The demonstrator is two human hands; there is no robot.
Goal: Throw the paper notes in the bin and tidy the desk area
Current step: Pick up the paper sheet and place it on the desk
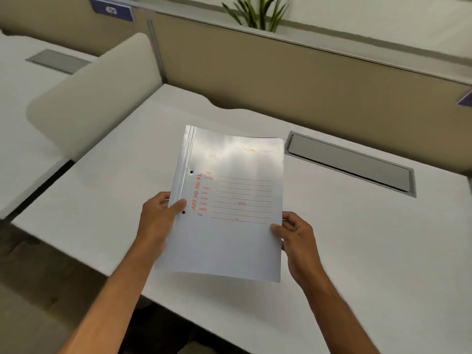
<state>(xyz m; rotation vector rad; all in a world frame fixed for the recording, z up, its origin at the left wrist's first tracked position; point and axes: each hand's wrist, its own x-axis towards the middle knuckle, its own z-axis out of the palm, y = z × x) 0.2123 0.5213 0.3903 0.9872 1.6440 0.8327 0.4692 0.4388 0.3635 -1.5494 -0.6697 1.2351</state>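
Observation:
A glossy white file folder (229,241) with orange printed lines and two punch holes is held above the white desk (370,251). My left hand (161,215) grips its left spine edge, thumb on the cover. My right hand (296,233) pinches its right edge, thumb on top. The folder is closed and tilts slightly, its far end over the desk's middle. No bin and no loose paper notes are in view.
A grey cable flap (350,164) is set into the desk at the right. A beige partition (281,80) runs along the back, with a plant (258,11) behind it. A white side screen (97,93) divides off the neighbouring desk (20,103) on the left.

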